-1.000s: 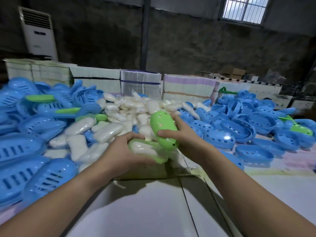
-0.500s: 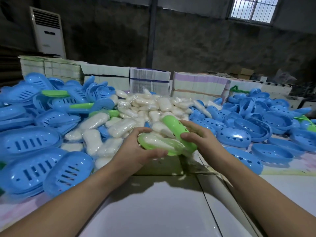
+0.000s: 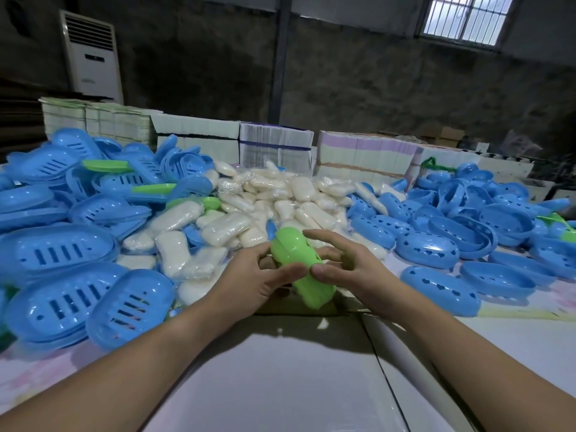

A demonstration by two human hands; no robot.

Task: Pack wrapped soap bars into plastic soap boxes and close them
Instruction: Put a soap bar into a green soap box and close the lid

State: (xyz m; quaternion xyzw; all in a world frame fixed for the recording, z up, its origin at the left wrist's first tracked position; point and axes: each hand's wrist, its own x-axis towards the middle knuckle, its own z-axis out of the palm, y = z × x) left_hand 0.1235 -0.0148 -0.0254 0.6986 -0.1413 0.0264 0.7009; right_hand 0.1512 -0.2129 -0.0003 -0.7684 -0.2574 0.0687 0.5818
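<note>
Both forearms reach forward; the left hand and right hand meet around a green soap box, thumbs pressed on top, fingers curled beneath.

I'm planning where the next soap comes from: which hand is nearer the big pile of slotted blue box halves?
Left. The left hand grips the green soap box beside the slotted blue box halves; the right hand is on the box's far side.
</note>
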